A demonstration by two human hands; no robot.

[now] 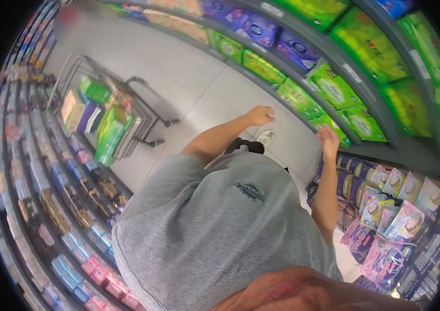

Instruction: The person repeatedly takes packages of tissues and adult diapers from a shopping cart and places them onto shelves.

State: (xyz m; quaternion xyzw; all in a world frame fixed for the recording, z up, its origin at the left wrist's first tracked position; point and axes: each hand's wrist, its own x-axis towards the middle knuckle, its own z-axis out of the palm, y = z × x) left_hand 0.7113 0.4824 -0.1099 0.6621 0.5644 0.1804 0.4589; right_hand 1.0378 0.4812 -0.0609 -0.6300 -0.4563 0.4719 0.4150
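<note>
Two entries. Left hand (260,115): loosely half-curled, seemingly empty, above floor (207,90). Right hand (327,138): bent, grip indeterminable, beside shelved green packs (361,123). Hazard: a careless right-hand sweep could dislodge the packs.

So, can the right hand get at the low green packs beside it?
Probably yes: the right hand partly overlaps the low green packs in view, and nothing visible blocks the way. One view leaves the true gap unclear.
</note>
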